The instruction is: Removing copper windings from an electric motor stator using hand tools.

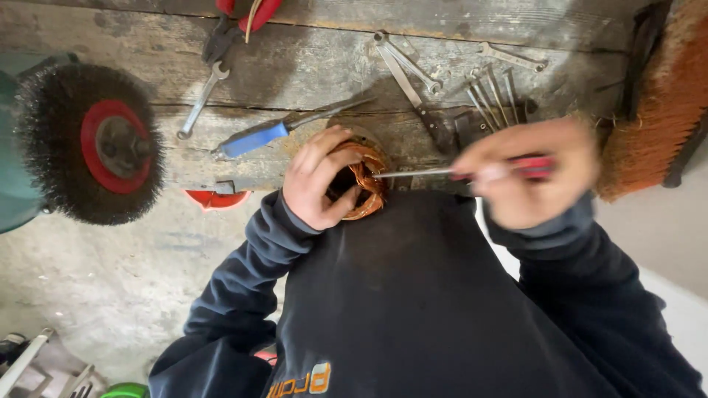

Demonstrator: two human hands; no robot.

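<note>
Rough wooden planks make up the desk [310,66], strewn with wrenches [413,63], a blue-handled tool [258,138] and red-handled pliers [236,22]. At its near edge, the left hand [317,180] is wrapped around a ring of copper wire coil [365,180], fingers curled over its top. The right hand [527,173], blurred, is closed around the red handle of a screwdriver [457,172], whose thin metal shaft points into the coil's opening. A round wire brush wheel [88,144] with a red hub sits far left, a stiff orange-bristled brush [656,103] far right.
</note>
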